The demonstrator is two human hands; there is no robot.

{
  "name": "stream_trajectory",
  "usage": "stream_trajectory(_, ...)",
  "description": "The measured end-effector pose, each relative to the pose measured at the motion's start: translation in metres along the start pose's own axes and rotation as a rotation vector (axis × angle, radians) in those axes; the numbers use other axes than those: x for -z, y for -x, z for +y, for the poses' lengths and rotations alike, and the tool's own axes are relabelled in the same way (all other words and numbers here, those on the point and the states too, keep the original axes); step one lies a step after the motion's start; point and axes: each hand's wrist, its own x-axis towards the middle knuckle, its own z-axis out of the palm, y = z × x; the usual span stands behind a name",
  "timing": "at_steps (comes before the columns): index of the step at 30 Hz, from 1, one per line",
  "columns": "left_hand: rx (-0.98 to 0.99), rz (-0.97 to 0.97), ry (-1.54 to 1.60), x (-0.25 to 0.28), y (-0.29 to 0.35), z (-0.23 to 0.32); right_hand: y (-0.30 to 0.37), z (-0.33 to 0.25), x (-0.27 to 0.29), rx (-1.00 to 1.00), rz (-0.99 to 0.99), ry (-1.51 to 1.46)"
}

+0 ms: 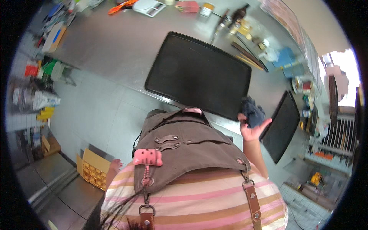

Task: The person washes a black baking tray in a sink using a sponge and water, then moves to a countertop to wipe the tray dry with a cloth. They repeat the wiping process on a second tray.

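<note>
The dark cloth (253, 112) sits bunched at the near right corner of a large black tray (199, 74); whether it touches the rim I can't tell. Crumpled so, it has no clear long axis, and probably it's wadded to fill the palm. The right hand (253, 130) is closed around it, 1 digit stretched out toward a 2nd black tray (281, 124); how tight the grip is, I can't judge.

The large tray lies flat, its long axis running left to right along the front edge of the steel table (111, 42), likely set near that edge for easy reach. The 2nd tray, beyond the hand to the right, points its length more across the table. The left hand (115, 165) hangs low at the person's side, fingers a little apart, nothing visible in them. Farther back, a white scale (149, 7) stands out of the way.
</note>
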Motion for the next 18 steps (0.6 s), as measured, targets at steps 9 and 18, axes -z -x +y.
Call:
stream_trajectory(9, -0.234, -0.001, -0.042, -0.007, -0.040, 0.124, -0.020, -0.005, -0.028, -0.159, -0.260, 0.296)
stream_trajectory(18, -0.399, -0.009, -0.034, -0.005, -0.038, 0.228, -0.022, -0.002, -0.045, -0.081, -0.339, 0.361)
